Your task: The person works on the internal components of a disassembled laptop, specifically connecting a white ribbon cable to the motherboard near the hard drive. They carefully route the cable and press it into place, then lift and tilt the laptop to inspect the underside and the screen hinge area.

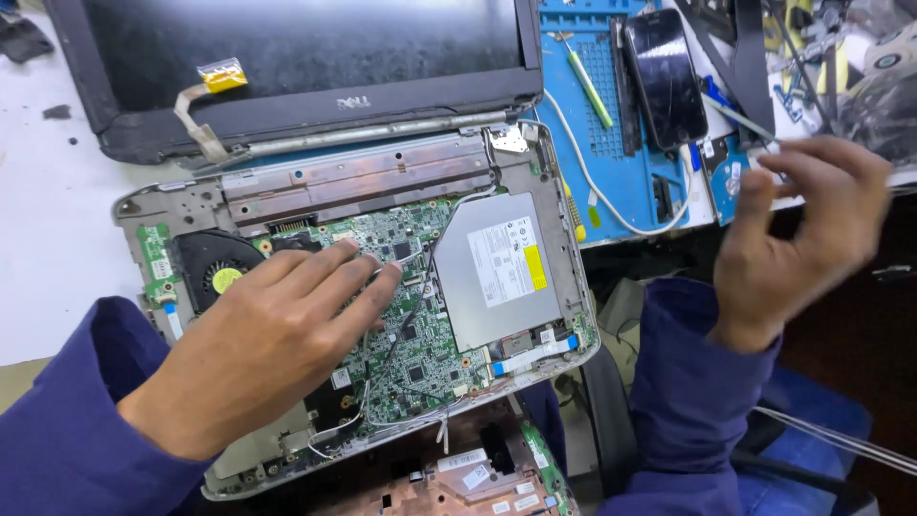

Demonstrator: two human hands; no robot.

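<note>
Green circuit board (406, 315) lies bare in the opened laptop (535, 205) on the counter (48, 239).
I rest my left hand (272, 334) flat, fingers spread, on it; my right hand (798, 234) hovers blurred, grip unclear.

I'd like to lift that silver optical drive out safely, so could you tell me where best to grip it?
Probably by the drive's right edge, coming from the right: that side lies along the open chassis rim, while its left edge abuts the board and cables.
</note>
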